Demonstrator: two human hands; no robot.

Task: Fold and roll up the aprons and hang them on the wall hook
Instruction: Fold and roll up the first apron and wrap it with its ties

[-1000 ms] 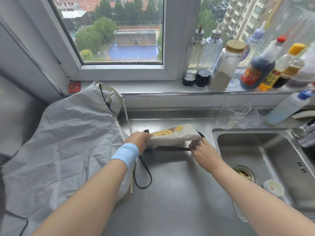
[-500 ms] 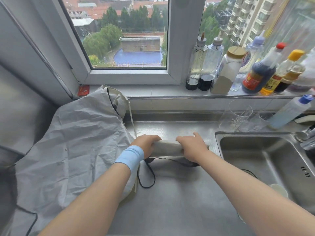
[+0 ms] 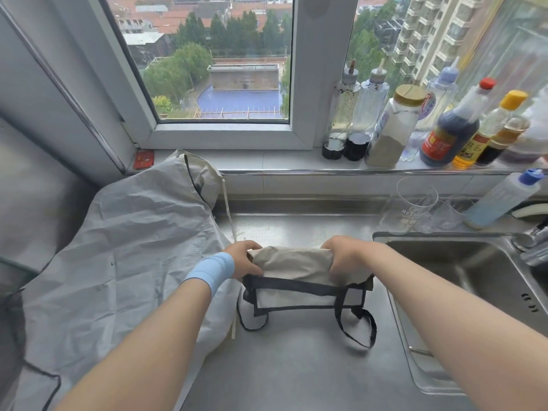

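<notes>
Nearest us on the steel tabletop (image 3: 296, 378) the black straps (image 3: 355, 330) trail loose, and a last flap of the small apron (image 3: 293, 264) lies flat, so we judge its roll nearly done; our left hand (image 3: 241, 259) and right hand (image 3: 344, 256) curl round the roll's two ends. Beyond, left, the grey apron (image 3: 118, 247) lies unfolded, seemingly untouched; no hook is in view, so hanging remains
</notes>
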